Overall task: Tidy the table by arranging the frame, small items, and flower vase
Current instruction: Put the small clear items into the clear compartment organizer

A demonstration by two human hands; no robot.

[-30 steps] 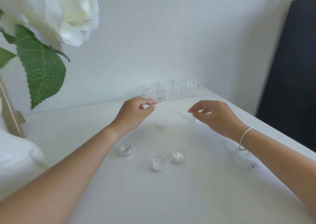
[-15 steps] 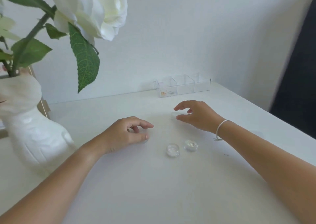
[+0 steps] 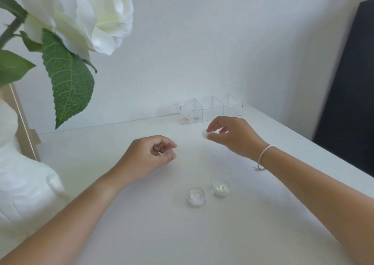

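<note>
The right hand (image 3: 232, 136) pinches one small clear jar (image 3: 205, 133) by its rim; the left hand (image 3: 148, 158) curls around another (image 3: 167, 153). Two more jars (image 3: 196, 196) sit on the desk (image 3: 141, 234) nearer the person. They look light, hard and slippery, best gripped across the sides.

Two small jars (image 3: 196, 196) (image 3: 221, 188) are set side by side on the desk (image 3: 202, 234), near its middle. A three-compartment box (image 3: 209, 109) is placed behind them against the wall, with small items seen in its left compartment. A vase (image 3: 22, 183) is stood at the left, with a frame (image 3: 24, 129) leaned behind it.
</note>
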